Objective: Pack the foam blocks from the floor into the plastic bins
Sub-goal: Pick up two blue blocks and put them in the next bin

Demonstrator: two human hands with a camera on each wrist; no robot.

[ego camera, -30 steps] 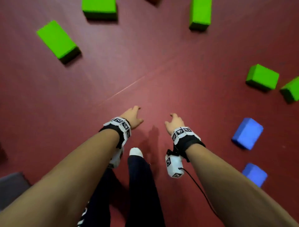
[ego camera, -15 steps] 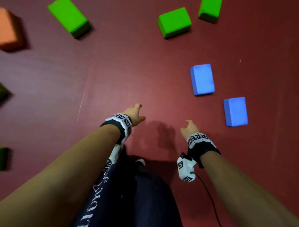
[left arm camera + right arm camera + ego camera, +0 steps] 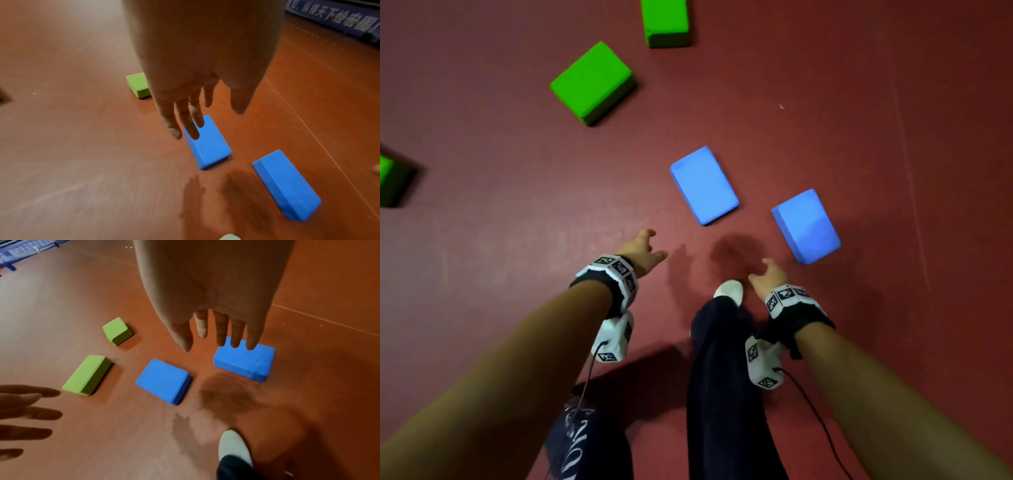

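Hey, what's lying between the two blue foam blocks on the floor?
Nothing: bare red floor separates the left blue foam block from the right blue foam block, clearest in the head view.

Two foam blocks (image 3: 703, 185) (image 3: 805, 226) lie side by side, others (image 3: 593, 82) behind.

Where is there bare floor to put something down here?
Bare floor stretches right of the two blue blocks, and left of the left hand, below the big green block. A narrow strip runs between the blue blocks. The person's white shoe crowds the middle.

Open floor (image 3: 825, 102) is seen around two blue blocks (image 3: 703, 185); a gap separates them; green blocks (image 3: 592, 82) lie beyond.
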